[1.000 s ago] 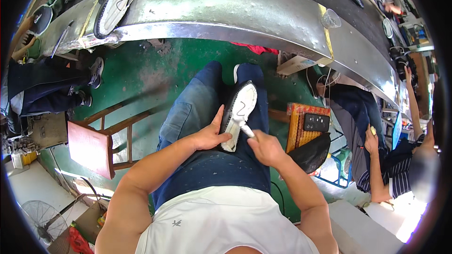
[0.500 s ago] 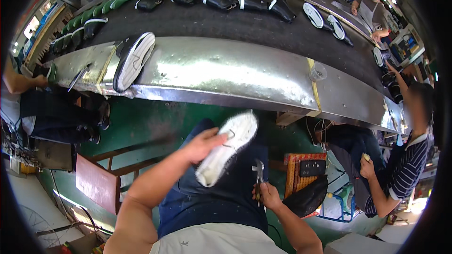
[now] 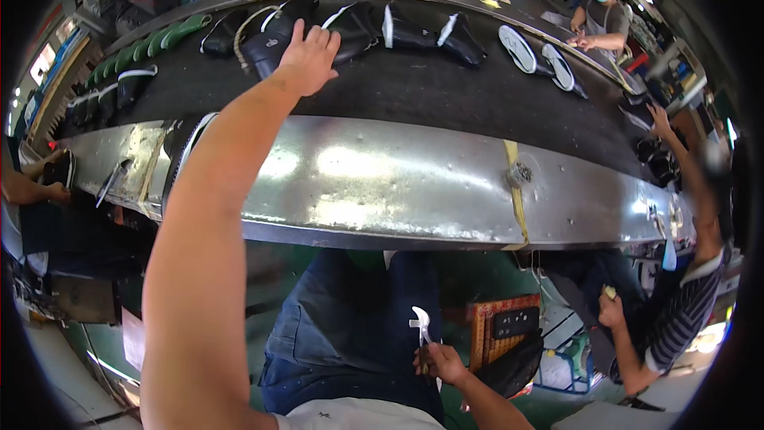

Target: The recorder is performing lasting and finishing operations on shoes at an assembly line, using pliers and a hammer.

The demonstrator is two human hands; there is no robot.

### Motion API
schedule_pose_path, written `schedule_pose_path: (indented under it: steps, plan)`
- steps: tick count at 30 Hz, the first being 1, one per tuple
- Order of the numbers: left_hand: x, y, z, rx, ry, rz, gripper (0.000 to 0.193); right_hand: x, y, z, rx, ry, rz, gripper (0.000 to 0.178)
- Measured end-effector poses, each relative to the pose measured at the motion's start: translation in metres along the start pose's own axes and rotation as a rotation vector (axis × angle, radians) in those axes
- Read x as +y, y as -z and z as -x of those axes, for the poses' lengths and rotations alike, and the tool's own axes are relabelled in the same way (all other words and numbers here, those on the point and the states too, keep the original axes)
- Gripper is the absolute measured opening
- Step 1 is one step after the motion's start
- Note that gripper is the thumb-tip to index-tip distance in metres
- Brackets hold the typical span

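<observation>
My left hand (image 3: 309, 62) is stretched far out over the dark belt, back upward, fingers apart. Beside its fingers lies a black shoe (image 3: 266, 48) with a small pale mark and a tan sole edge. To the hand's right is another black shoe (image 3: 350, 32), partly covered by the fingertips. Low over my lap, my right hand (image 3: 442, 362) grips silver lasting pincers (image 3: 422, 320), jaws pointing up. On the metal bench edge, a black shoe with a white sole rim (image 3: 191, 147) is mostly hidden by my left forearm.
Black shoes (image 3: 458, 44) and green ones (image 3: 163, 38) line the belt (image 3: 414, 87). The metal bench edge (image 3: 382, 159) runs before me, with a clear cup (image 3: 520, 175) and a tool (image 3: 111, 183). Co-workers sit left and right; another (image 3: 601, 24) works across the belt.
My left hand has moved from above my lap, where it held a shoe sole-up, out to the belt's shoe row. The right hand keeps the pincers. My view has shifted somewhat.
</observation>
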State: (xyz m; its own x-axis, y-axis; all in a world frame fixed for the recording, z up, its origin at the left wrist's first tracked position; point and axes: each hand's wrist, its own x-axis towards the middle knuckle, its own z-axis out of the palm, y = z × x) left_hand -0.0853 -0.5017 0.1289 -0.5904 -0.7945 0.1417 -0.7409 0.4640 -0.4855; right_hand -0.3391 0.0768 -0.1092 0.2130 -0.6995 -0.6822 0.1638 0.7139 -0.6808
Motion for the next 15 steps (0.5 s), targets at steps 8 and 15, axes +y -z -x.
schedule_pose_path:
  steps: [8,15]
  plan:
    - [0.02,-0.029,-0.007,-0.187,0.036,0.155,0.05,-0.025,0.015,-0.006,0.052,-0.029,0.026,0.065]
    - [0.056,-0.05,-0.05,0.131,0.09,0.654,0.033,-0.063,0.025,-0.035,0.023,-0.145,-0.005,0.059]
